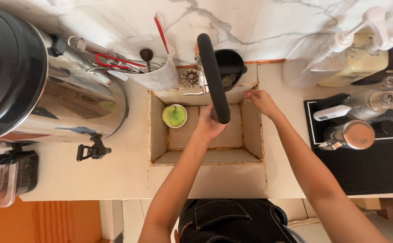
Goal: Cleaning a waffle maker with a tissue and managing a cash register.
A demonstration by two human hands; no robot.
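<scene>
Holding my left hand (209, 125) under black curved tap spout (214, 76), fingers hidden, grip unclear; right hand (260, 101) fingertips pressed on far-right rim of square beige sink (160, 135).

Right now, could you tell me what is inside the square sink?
Inside the sink a green-filled cup sits at its left wall. The left hand is under the black faucet, which covers the fingers and part of the floor.

Light: bright, even and warm over the bench (120, 175).
Glare: soft highlights on the steel urn (77, 101) and on the marble wall (268, 22).
Shadows: faint, short, under the black tap (214, 76) and inside the sink (252, 130).
Distortion: wide lens, the edges bend outward.
Focus: sharp in the middle, slightly soft at the corners.
</scene>
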